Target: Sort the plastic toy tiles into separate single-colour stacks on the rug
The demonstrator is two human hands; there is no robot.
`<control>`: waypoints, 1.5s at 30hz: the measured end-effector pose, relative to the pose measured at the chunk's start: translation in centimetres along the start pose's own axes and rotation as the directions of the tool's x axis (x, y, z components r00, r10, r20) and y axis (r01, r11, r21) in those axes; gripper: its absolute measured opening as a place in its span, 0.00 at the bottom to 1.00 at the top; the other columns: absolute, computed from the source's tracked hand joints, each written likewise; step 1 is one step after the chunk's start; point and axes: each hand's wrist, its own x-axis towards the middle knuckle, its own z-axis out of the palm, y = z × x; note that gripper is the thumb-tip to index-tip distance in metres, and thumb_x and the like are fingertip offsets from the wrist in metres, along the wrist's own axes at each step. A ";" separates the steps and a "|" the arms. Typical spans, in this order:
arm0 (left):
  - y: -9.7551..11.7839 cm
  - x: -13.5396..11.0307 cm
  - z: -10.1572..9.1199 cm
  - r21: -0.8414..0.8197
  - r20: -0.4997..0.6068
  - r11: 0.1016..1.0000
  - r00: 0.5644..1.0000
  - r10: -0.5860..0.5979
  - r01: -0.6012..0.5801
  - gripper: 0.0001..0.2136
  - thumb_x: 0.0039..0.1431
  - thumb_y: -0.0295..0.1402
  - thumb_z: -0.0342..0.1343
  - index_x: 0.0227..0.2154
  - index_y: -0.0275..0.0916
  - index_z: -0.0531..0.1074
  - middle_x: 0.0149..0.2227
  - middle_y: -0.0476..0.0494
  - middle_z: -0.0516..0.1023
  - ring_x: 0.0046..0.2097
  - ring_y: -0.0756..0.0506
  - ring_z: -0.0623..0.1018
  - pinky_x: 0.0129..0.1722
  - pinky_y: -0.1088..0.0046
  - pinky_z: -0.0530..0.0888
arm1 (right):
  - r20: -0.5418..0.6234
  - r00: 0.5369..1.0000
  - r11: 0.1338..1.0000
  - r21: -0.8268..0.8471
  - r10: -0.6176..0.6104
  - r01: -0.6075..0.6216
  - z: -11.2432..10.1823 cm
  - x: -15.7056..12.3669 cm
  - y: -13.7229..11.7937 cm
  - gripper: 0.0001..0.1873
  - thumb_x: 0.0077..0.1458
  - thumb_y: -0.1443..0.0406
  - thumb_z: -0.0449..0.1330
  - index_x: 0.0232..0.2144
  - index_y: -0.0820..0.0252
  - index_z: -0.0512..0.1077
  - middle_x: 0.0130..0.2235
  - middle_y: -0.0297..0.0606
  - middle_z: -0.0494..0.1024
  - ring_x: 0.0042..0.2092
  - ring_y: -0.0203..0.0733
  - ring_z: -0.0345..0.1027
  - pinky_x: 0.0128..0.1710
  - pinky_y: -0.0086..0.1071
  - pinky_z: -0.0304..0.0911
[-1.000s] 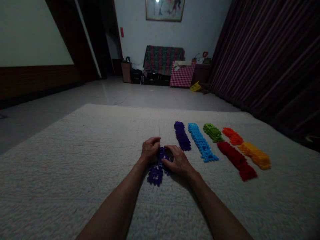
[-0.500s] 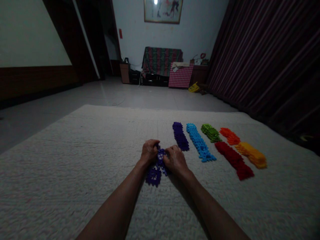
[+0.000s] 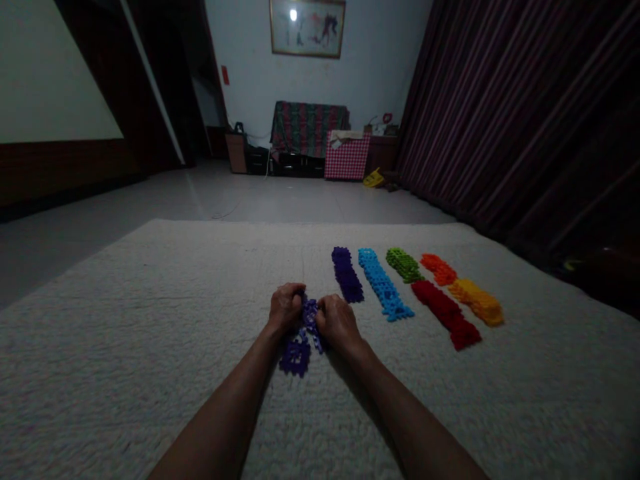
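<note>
The right hand, its thumb spread a second ago, is now curled closed on the purple pieces, well in from the quilted cover's far edge. The left hand apparently pinches them too, fingertips partly hidden.

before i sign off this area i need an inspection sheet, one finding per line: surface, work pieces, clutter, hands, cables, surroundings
surface: pale, textured mat on the floor
work pieces: purple pieces between the hands, a square purple piece nearer the wearer; to the right, rows in dark purple, blue, green, orange, red and yellow
clutter: yellow object on the floor beyond the mat, unidentifiable
hands: left and right at the purple pieces; exact grip hidden
cables: thin cord-like line on the floor
surroundings: dim room; curtain at right, framed picture on the far wall
</note>
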 end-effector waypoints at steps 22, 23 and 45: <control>1.0 -2.1 -1.6 -0.016 0.250 0.997 0.965 0.076 -0.074 0.25 0.59 0.41 0.53 0.57 0.36 0.71 0.58 0.35 0.74 0.59 0.40 0.73 0.60 0.61 0.68 | -0.382 0.916 0.980 0.095 -0.128 0.176 -4.0 -4.4 4.8 0.12 0.53 0.75 0.53 0.35 0.60 0.73 0.38 0.42 0.75 0.45 0.45 0.67 0.50 0.38 0.60; 1.3 -2.7 -1.8 0.021 0.259 0.992 0.959 0.115 -0.124 0.27 0.58 0.43 0.54 0.58 0.37 0.69 0.61 0.34 0.70 0.62 0.39 0.70 0.62 0.59 0.65 | -0.364 0.919 0.976 0.099 -0.148 0.196 -3.8 -4.9 4.9 0.10 0.53 0.74 0.53 0.35 0.59 0.72 0.38 0.41 0.75 0.45 0.45 0.66 0.50 0.38 0.60; 5.1 -5.3 -1.9 0.322 0.480 0.862 0.853 0.207 -0.391 0.28 0.59 0.37 0.54 0.63 0.52 0.62 0.68 0.41 0.58 0.69 0.29 0.53 0.62 0.40 0.55 | -0.230 0.948 0.938 0.218 -0.220 0.270 -1.1 -4.7 6.3 0.24 0.51 0.68 0.60 0.52 0.62 0.69 0.52 0.46 0.75 0.54 0.49 0.65 0.57 0.43 0.59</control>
